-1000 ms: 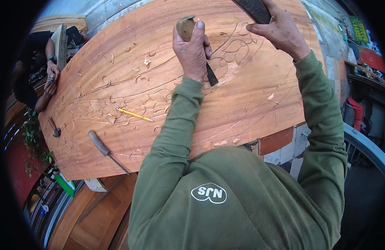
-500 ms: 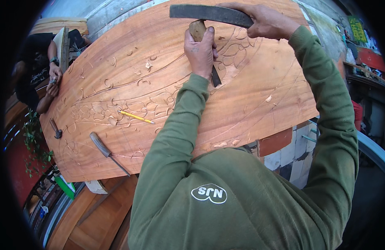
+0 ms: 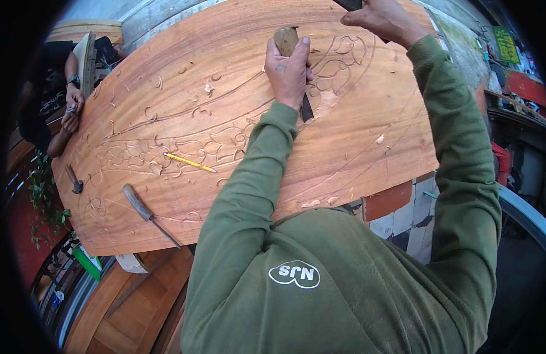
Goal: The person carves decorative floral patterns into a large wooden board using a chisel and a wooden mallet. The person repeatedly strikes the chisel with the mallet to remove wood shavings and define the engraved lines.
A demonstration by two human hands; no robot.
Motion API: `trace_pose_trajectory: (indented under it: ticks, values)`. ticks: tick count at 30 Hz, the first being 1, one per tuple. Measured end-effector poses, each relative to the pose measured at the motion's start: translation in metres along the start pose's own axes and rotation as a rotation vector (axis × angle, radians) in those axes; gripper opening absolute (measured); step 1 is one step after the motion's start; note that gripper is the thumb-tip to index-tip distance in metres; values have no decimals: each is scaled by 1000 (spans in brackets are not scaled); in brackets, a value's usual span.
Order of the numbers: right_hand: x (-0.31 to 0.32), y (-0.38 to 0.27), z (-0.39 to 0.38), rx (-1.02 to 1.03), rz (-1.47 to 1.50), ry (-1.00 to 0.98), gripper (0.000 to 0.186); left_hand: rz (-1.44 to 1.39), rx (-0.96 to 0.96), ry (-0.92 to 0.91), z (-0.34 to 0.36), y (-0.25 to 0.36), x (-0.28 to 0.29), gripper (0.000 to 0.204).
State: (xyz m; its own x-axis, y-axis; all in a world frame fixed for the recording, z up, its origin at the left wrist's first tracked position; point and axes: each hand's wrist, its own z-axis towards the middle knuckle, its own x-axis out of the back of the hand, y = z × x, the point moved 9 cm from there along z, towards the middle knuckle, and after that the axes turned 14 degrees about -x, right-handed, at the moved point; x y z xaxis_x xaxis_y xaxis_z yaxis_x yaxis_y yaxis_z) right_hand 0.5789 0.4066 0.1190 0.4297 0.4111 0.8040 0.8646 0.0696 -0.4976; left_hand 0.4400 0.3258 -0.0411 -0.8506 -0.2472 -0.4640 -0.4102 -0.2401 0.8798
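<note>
My left hand (image 3: 288, 76) grips an upright chisel (image 3: 286, 40) by its wooden handle; the dark blade rests on a pale cut patch of the carved wooden panel (image 3: 379, 141). My right hand (image 3: 382, 20) holds a flat dark striking bar (image 3: 348, 5) at the top edge, above and right of the chisel, not touching it; much of the bar is out of view. Carved leaf outlines and curled shavings cover parts of the panel. A yellow pencil (image 3: 190, 163) lies left of my left forearm, with a long wooden-handled tool (image 3: 137, 202) below it.
A small tool (image 3: 73, 179) lies at the panel's left end. Another person's hands (image 3: 72, 109) hold a small object at the upper left edge. Stacked wooden panels (image 3: 131, 295), a plant (image 3: 43, 203) and cluttered shelves (image 3: 518, 109) surround the panel.
My left hand and chisel have shifted right. My right hand swung the bar left onto the chisel's top half a second ago and has since lifted it away, up and to the right.
</note>
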Motion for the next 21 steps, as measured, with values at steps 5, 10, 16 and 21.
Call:
trace_pose_trajectory:
  ticks: [5, 10, 16, 21]
  values:
    - [-26, 5, -27, 99, -153, -176, 92, -209, 90, -77, -18, 27, -5, 27]
    - [-17, 18, -51, 135, 138, -14, 90, -220, 170, -128, -31, 50, 27, 27]
    - [3, 36, -71, 86, 340, 286, 89, -138, 35, -217, 14, 36, -3, 26]
    - [29, 34, -80, -114, 466, 323, 89, -78, 111, -224, 18, 10, -14, 29]
